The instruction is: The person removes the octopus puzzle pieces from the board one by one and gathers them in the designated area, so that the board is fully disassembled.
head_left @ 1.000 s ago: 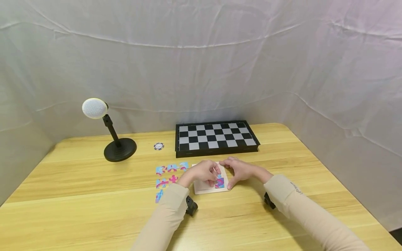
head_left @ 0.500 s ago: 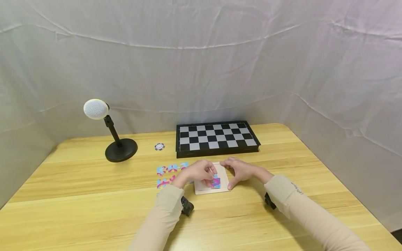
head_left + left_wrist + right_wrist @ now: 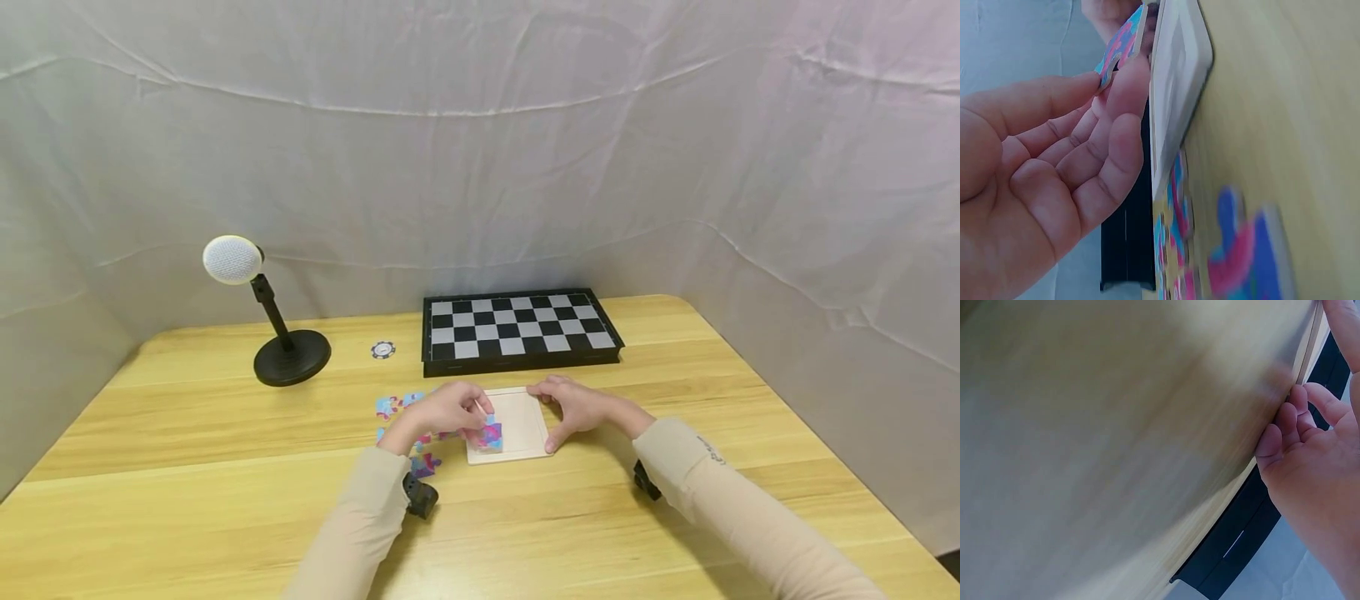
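Observation:
My left hand [image 3: 450, 408] pinches a blue, pink and purple jigsaw piece [image 3: 491, 434] between thumb and fingers, over the left part of a pale wooden puzzle tray [image 3: 521, 425]. Seen from the left wrist, the jigsaw piece [image 3: 1124, 40] is tilted up beside the tray's rim [image 3: 1188, 81]. My right hand [image 3: 573, 408] holds the tray by its right side, thumb at the near corner and fingers at the far one. In the right wrist view, curled fingertips of the right hand [image 3: 1310, 437] are at the tray edge. Loose jigsaw pieces [image 3: 425, 465] lie left of the tray, partly hidden by my left hand.
Behind the tray sits a black-framed checkered board [image 3: 521, 327]. A poker chip [image 3: 383, 350] lies farther left, near a round white-headed stand on a black base [image 3: 292, 358]. Pale cloth [image 3: 480, 167] hangs around the wooden table [image 3: 225, 467].
My left hand has moved left with the jigsaw piece, from the tray's right part to its left part, baring the tray's surface. The right hand keeps its place on the tray.

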Available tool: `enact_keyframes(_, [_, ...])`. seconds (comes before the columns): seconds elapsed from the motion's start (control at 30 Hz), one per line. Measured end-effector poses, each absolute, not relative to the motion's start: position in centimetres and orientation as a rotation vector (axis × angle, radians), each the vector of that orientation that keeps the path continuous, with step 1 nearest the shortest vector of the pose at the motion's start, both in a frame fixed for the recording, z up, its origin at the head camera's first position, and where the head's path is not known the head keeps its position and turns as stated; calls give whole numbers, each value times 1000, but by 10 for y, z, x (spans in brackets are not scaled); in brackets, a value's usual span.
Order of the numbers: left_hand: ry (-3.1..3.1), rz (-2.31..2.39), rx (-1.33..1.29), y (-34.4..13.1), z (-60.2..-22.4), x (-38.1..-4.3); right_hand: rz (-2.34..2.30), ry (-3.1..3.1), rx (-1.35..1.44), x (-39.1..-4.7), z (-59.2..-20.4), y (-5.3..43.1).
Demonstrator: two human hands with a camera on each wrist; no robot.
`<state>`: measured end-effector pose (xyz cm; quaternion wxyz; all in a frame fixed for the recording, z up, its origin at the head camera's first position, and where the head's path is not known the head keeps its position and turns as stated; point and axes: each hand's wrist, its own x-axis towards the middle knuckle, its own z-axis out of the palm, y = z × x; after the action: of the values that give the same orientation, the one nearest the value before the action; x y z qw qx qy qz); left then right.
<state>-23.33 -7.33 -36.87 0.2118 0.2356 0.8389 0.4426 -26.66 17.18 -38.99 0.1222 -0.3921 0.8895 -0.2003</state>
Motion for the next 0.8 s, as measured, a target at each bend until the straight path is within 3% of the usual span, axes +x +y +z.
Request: enact_keyframes(0.8, [2277, 1228, 632, -114, -369, -223, -603, 2581, -1130, -266, -390, 172])
